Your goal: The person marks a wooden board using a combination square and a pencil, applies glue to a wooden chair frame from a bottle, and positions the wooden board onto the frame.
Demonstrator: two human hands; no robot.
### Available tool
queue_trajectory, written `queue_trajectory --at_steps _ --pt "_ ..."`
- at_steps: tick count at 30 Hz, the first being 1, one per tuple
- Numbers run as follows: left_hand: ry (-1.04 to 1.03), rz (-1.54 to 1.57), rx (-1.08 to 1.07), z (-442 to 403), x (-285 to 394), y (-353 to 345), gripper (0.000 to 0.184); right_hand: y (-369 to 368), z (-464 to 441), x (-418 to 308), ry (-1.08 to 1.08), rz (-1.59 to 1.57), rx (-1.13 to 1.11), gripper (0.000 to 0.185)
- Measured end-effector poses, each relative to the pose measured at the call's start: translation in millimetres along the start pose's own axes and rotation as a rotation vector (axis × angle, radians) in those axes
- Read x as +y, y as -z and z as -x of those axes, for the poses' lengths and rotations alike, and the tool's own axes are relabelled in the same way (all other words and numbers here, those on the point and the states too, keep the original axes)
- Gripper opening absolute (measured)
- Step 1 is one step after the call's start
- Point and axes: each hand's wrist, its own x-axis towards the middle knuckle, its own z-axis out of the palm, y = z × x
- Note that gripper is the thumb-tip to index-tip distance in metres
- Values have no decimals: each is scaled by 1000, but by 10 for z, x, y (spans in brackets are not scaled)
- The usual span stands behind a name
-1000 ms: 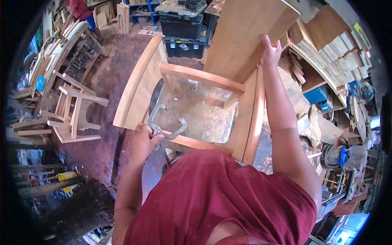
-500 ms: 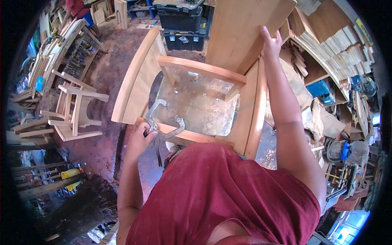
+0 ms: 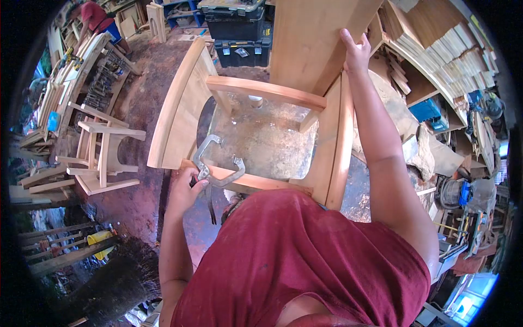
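Observation:
My left hand (image 3: 183,191) is closed around the handle end of a metal locking C-clamp (image 3: 200,155). The clamp's two jaws stand apart and reach over the near rail of a pale wooden chair-like frame (image 3: 267,91). My right hand (image 3: 357,54) is at the upper right, holding the edge of a wide wooden board (image 3: 308,46) that rises behind the frame's right side. The thumb shows on the board's face; the other fingers are partly hidden at its edge. Beneath the frame, a worn, dusty flat surface (image 3: 267,136) shows through the opening.
Black toolboxes (image 3: 242,52) are stacked beyond the frame. A wooden chair frame (image 3: 103,147) lies on the floor at left, near a bench of clamps (image 3: 98,82) where another person (image 3: 95,22) bends over. Stacked boards (image 3: 452,49) and a blue case (image 3: 427,111) fill the right.
The view has shifted slightly, and the other person at the back left leans further in. My hands keep their holds on the clamp and the board.

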Motion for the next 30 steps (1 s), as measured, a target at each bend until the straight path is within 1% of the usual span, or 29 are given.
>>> queue_trajectory --at_steps 1,3,4,5,6,7,8,9,10,11,13,16,18,20,21,23,24,26,27,29,30 --pt "1 0 0 -12 -23 15 31 7 -3 7 0 0 0 37" --pt "-70 -53 7 -43 -123 54 29 34 -20 51 15 52 15 37" --pt "-59 -52 14 -52 -176 57 29 69 -40 76 12 104 37 39" --pt "-106 -59 37 -55 -237 63 29 100 -50 105 5 152 56 40" --pt "-146 -66 63 -37 -285 87 29 75 -29 77 -61 112 85 44" --pt "-116 -69 76 2 -277 107 29 30 4 39 -51 155 123 51" --pt "-91 -66 84 35 -222 108 28 381 -189 467 -54 313 194 57" --pt "-71 -63 97 45 -189 120 28 190 -95 278 -92 99 153 61" --pt "-104 -21 100 47 -254 101 28 76 -21 102 -96 52 85 59" --pt "-84 -27 114 57 -317 91 28 21 10 34 -76 18 66 52" --pt "-143 -18 154 98 -426 61 26 45 -29 84 -19 50 36 45" --pt "-66 8 157 133 -450 64 27 40 -28 80 -22 63 44 41" --pt "-25 34 141 117 -463 81 29 48 -20 94 -37 43 32 42" --pt "-117 20 111 64 -483 82 29 70 -45 103 -43 27 23 43" --pt "-119 21 112 67 -457 82 29 70 -41 110 -51 40 36 44" --pt "-44 10 108 68 -394 94 29 86 -52 112 -56 55 53 44" --pt "-47 8 104 48 -353 88 29 67 -43 90 -62 44 47 45" --pt "-150 -40 205 25 -268 46 24 77 -19 86 -72 33 41 45" --pt "-151 -41 204 18 -242 47 24 80 -27 94 -68 38 38 45" --pt "-79 41 190 14 -205 44 24 88 -40 99 -64 42 31 45" --pt "-79 41 192 20 -196 45 24 74 -36 92 -54 38 31 44"
